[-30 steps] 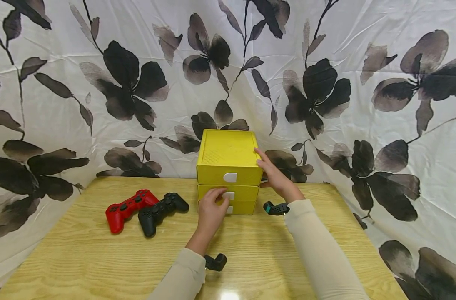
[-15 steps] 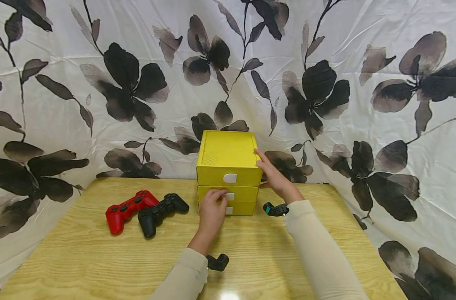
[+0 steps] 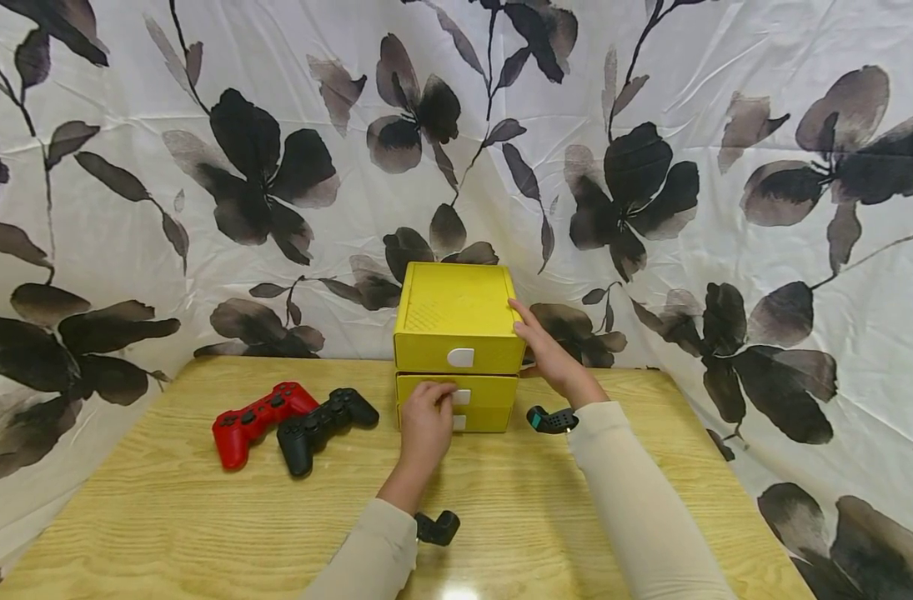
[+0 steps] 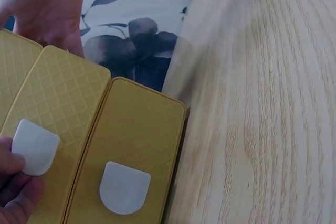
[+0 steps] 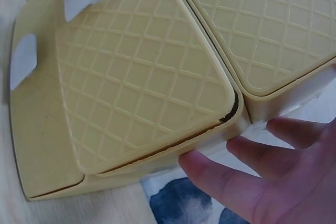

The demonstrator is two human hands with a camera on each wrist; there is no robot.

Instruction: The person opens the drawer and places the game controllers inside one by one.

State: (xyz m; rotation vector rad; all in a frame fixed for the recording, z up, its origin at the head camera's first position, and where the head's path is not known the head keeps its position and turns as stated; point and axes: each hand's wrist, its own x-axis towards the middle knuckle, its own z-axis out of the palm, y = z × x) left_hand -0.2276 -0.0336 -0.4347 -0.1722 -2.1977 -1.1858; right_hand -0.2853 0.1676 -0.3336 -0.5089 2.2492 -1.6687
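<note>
Toward the left edge of the wooden table (image 3: 163, 508) lay a red game controller (image 3: 256, 421), and just beside it, on its right, a black game controller (image 3: 323, 425); neither was being touched.

Against the middle of the table's back edge stood a yellow three-drawer cabinet (image 3: 456, 312), its fronts facing the person, each drawer carrying a small white tab handle.

The left hand (image 3: 424, 423) was at the front of the cabinet, its fingers curled onto the white tab of the middle drawer (image 3: 494, 388). From the left wrist view a thumb and fingertip (image 4: 10, 166) appeared to pinch that tab (image 4: 34, 146), though only the edge of the hand showed there, so I could not be sure how firm the hold was. The drawer lay shut or nearly so, its front almost flush with the bottom drawer (image 4: 128, 166) below. It ran back from the hand toward the curtain, so its travel was straight along the forearm, toward the table's front edge.

The right hand (image 3: 549, 350) rested flat against the cabinet's right side at the top drawer, fingers straight and holding nothing; the right wrist view showed those fingers (image 5: 247, 177) spread along the cabinet's side wall (image 5: 157, 169). It was placed to brace the cabinet, while the left hand was the one on the handle.
</note>
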